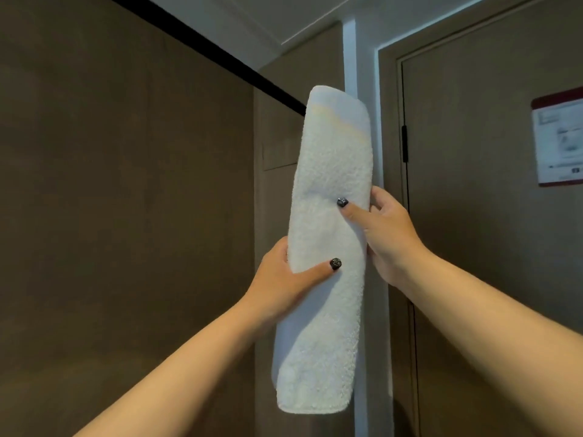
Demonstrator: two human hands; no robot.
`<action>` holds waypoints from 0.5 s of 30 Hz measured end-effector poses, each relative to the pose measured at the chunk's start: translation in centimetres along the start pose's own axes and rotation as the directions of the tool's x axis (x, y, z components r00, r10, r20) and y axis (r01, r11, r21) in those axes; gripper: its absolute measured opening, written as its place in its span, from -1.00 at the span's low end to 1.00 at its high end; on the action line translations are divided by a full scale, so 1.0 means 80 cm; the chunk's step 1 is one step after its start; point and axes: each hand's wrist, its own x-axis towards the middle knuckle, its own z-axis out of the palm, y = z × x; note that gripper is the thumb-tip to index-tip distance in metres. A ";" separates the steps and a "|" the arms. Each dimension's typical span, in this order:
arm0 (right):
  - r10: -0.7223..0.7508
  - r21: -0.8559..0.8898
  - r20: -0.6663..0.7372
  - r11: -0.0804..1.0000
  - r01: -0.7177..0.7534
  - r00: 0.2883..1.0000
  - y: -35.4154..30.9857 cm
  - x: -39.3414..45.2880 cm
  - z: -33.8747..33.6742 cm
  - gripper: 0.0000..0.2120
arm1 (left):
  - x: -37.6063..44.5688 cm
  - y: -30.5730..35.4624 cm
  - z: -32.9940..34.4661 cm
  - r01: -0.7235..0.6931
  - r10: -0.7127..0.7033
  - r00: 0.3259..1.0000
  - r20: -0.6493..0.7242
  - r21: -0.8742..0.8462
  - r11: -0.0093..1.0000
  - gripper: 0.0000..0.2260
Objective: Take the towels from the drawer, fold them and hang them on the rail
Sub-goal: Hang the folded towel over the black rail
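- Towel (328,216) folded narrow, draped over black rail (220,48), top fold at 12 o'clock, long tail hanging to 6 o'clock.
- Left hand (284,279) at 7 o'clock grasping the towel's edge, thumb across the front.
- Right hand (385,231) at 3 o'clock clasping the opposite edge, thumb pressed on the pile.
- Advised: level both edges, smooth downward, check the hidden back half hangs evenly; otherwise likely to slide off.
- Door (489,216) at 3 o'clock, notice (558,137) on it.

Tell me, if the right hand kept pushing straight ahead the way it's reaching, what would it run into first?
The white towel, which the right hand already grips at its edge. Behind it stands the pale door frame, though depth there is hard to judge.
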 end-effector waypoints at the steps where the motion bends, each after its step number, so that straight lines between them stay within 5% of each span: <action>1: -0.013 -0.003 -0.011 1.000 0.013 1.000 0.004 0.023 -0.003 -0.67 | 0.023 -0.004 0.000 -0.020 0.020 1.000 -0.010 0.036 0.999 -0.44; 15: -0.243 0.053 0.001 0.969 0.243 0.970 0.014 0.315 -0.039 -0.73 | 0.293 -0.016 0.013 -0.262 0.267 0.936 -0.229 0.051 0.964 -0.67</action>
